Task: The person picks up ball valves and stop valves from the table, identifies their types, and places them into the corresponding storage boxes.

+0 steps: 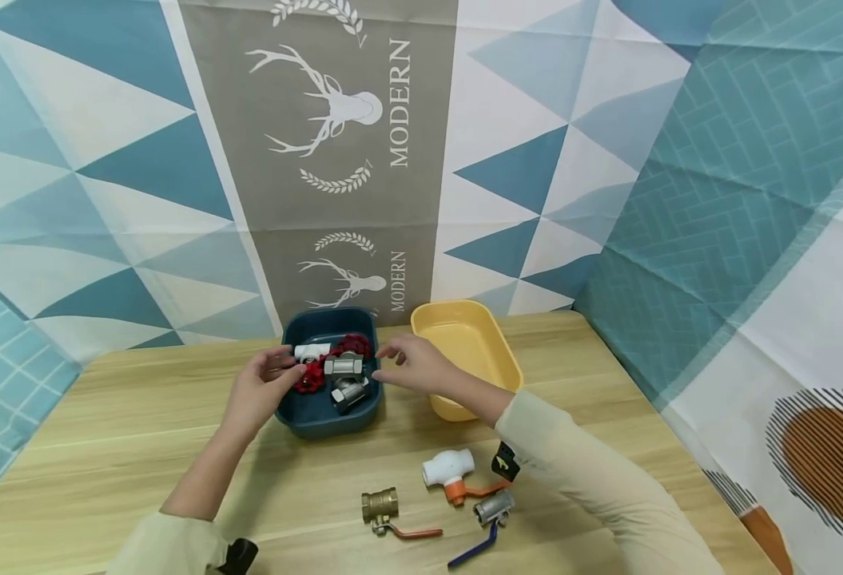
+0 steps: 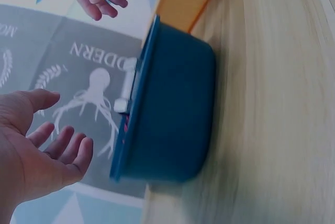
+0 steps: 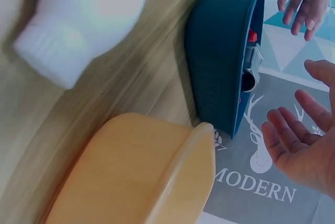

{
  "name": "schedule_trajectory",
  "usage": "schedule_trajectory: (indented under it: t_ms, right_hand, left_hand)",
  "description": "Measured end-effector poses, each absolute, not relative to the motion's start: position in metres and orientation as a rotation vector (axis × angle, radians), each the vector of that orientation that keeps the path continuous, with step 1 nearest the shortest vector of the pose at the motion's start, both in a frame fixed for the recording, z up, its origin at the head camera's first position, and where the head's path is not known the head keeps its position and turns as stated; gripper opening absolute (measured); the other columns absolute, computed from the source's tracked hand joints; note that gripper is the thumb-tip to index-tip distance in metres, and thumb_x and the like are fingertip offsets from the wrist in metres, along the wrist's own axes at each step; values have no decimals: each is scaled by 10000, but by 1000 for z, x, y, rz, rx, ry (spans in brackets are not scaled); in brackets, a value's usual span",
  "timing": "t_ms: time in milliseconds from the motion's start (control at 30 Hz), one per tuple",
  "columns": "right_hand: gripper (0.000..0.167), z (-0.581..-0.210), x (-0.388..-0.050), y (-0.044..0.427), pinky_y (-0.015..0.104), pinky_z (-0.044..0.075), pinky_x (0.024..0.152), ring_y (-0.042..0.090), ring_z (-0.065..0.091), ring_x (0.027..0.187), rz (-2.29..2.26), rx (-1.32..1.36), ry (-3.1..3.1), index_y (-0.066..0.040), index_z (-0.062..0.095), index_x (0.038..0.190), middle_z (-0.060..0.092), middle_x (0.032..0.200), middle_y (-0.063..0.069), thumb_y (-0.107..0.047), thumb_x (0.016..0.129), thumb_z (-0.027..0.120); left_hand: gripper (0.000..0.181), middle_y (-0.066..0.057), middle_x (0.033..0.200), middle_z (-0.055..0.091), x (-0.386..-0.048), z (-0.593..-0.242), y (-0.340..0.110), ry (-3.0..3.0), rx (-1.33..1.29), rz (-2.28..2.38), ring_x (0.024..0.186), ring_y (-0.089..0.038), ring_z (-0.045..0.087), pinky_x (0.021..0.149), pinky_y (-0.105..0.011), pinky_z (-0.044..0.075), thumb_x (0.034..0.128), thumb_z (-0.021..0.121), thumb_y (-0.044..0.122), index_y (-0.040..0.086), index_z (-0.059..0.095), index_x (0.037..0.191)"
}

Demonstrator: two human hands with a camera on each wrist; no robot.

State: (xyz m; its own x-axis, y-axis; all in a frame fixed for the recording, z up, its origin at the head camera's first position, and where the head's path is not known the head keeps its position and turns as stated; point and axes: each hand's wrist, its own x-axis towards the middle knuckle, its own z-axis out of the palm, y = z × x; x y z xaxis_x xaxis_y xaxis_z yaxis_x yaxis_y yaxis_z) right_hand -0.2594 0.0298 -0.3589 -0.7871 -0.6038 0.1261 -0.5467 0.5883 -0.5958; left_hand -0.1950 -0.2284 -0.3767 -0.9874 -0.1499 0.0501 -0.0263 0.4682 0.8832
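A dark blue bin [image 1: 328, 415] stands at the back of the table with several valves in it. Inside are a white valve [image 1: 312, 351], red handwheels [image 1: 311, 377] and metal valve bodies [image 1: 343, 366]. My left hand [image 1: 263, 387] hovers at the bin's left side, fingers loosely bent and holding nothing. Over the right side my right hand [image 1: 421, 367] is likewise bare, its fingers relaxed. In the left wrist view the left hand [image 2: 44, 145] is apart from the bin wall [image 2: 172, 103]. The right wrist view shows a gap between the right hand [image 3: 303, 135] and the bin too.
A yellow bin [image 1: 467, 343] stands right of the blue one, under my right forearm. Nearer me lie a brass valve [image 1: 380, 505] with a red lever, a white valve [image 1: 448, 465] with an orange lever, and a grey metal valve [image 1: 493, 507] with a blue lever.
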Motion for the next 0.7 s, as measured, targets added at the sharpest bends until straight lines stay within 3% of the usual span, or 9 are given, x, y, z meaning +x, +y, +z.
schedule_trajectory:
  t_ms: [200, 500, 700]
  right_hand:
    - [338, -360, -249, 47, 287, 510, 832, 186, 582, 962, -987, -966, 2719, -121, 653, 1122, 627, 1099, 28, -329, 856, 666]
    - [321, -370, -233, 68, 226, 498, 753, 181, 579, 927, -1046, -964, 2683, -140, 656, 1103, 624, 1050, 8, -336, 849, 676]
    - [304, -371, -231, 76, 200, 491, 722, 194, 594, 908, -1081, -977, 2714, -137, 661, 1091, 622, 1016, 12, -317, 847, 685]
  left_hand:
    - [534, -170, 1255, 572, -193, -369, -207, -2584, 95, -1600, 1092, -258, 559, 739, -70, 457, 909, 605, 333, 91, 440, 1355]
    - [467, -179, 1253, 567, -194, -373, -178, -2577, -49, -1694, 1073, -258, 573, 773, -108, 476, 913, 611, 262, 86, 464, 1320]
    - [478, -149, 1246, 584, -196, -375, -163, -2583, -74, -1720, 1088, -266, 593, 845, -226, 524, 893, 637, 291, 125, 478, 1313]
